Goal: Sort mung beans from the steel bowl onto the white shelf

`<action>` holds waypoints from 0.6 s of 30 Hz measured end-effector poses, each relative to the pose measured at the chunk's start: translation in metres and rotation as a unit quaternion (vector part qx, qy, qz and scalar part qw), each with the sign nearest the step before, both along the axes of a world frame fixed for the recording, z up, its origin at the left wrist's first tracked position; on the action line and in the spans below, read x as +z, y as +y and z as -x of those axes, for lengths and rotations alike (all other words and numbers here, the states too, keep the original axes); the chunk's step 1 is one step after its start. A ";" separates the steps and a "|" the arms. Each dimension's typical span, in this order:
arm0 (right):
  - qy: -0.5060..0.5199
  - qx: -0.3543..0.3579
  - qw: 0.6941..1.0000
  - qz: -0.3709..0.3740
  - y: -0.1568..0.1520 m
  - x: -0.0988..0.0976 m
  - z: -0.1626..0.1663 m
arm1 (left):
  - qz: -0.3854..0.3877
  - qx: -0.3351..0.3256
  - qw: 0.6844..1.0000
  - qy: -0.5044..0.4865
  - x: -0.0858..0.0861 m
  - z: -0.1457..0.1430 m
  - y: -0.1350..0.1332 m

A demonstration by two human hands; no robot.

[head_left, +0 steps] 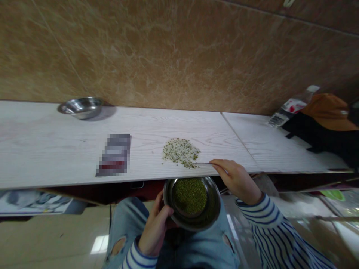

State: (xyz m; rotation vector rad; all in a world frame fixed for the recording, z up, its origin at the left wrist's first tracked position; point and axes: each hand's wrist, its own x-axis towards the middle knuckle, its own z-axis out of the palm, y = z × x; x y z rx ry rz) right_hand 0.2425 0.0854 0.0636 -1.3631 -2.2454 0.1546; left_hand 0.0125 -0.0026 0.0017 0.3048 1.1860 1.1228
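Observation:
My left hand grips the left rim of a steel bowl, thumb over the edge, just below the counter's front edge. Inside the bowl lie many small green beans, which look like mung beans. Between the fingers of my right hand is the handle of a thin metal utensil; whether it is a spoon is hard to see. Its far end reaches the lower right of a pile of white grains mixed with green beans, spread on the white counter. The white grains look like rice.
On the white wood-grain counter, a second steel bowl stands at the back left. A blurred-out flat rectangular object lies left of the pile. At the right are a plastic bottle, a brown cap and black cloth.

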 end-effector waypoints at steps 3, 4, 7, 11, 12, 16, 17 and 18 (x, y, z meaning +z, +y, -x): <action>-0.008 0.004 1.000 0.002 0.000 -0.001 -0.002 | 0.002 -0.017 1.000 -0.005 0.000 0.000 0.000; -0.009 0.008 1.000 0.003 -0.001 -0.001 -0.002 | 0.000 -0.024 1.000 -0.007 0.000 0.000 0.000; -0.008 0.013 1.000 0.005 -0.003 -0.001 -0.002 | -0.006 -0.032 0.999 -0.007 0.000 0.000 0.000; -0.006 0.009 1.000 0.006 -0.004 -0.001 -0.003 | -0.008 -0.015 1.000 0.001 0.000 -0.002 0.000; -0.006 0.009 1.000 0.006 -0.004 -0.001 -0.003 | -0.009 -0.012 1.000 0.002 0.000 -0.002 0.000; -0.008 0.012 1.000 0.003 -0.004 -0.001 -0.004 | -0.005 -0.016 1.000 -0.002 -0.001 -0.001 0.000; -0.008 0.012 1.000 0.003 -0.005 -0.001 -0.004 | -0.005 -0.019 1.000 -0.005 -0.002 0.000 0.000; -0.007 0.012 1.000 0.001 -0.006 -0.001 -0.005 | -0.004 -0.022 1.000 -0.009 -0.002 0.001 0.001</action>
